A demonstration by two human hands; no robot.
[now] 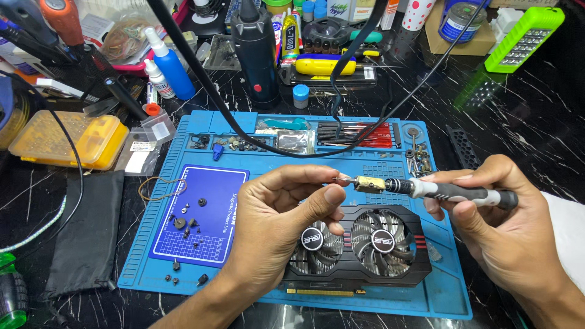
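— Head view: where is the screwdriver [454,192], and how does it lie?

— It is in the air above the graphics card [356,247], lying almost level. Its long axis runs from right to left, with the handle to the right and the brass tip end [368,183] to the left.

— Which hand is at the tip?

— The left hand [283,216]. Its thumb and forefinger are pinched narrow at the very end of the tip, maybe on a small bit, but I cannot tell for sure. The right hand [493,222] is closed around the handle.

— So the tip lies right of the left fingers?

— Yes, touching them. The card lies below on the blue mat [439,292], and small screws [186,222] lie well apart on the left.
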